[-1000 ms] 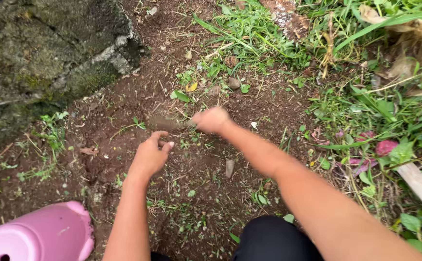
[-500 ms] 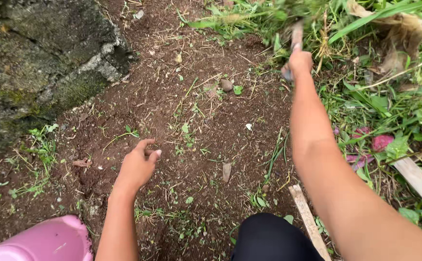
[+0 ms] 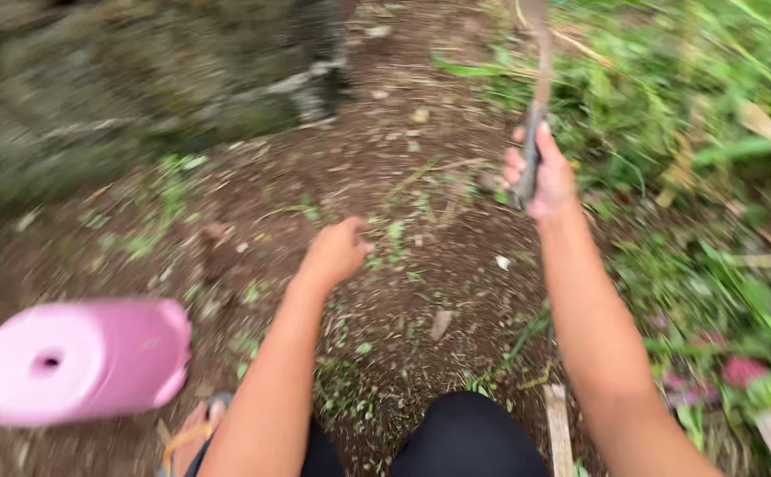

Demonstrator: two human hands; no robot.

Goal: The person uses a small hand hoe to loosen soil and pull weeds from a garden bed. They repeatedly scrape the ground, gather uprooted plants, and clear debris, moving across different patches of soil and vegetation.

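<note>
The right hand (image 3: pixel 544 177) is clenched around a hand tool's handle (image 3: pixel 531 163), blade raised; the left hand (image 3: pixel 337 252), loosely curled and holding nothing, hovers over the soil (image 3: pixel 403 291).

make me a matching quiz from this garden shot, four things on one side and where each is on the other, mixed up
Things:
1. right hand
2. left hand
3. pink tub
4. rock

Places or states:
a. lower left, lying on its side
b. upper left, beside the soil
c. raised, gripping a curved tool
d. loosely closed, low over bare soil

Pairs: 1-c, 2-d, 3-a, 4-b
</note>
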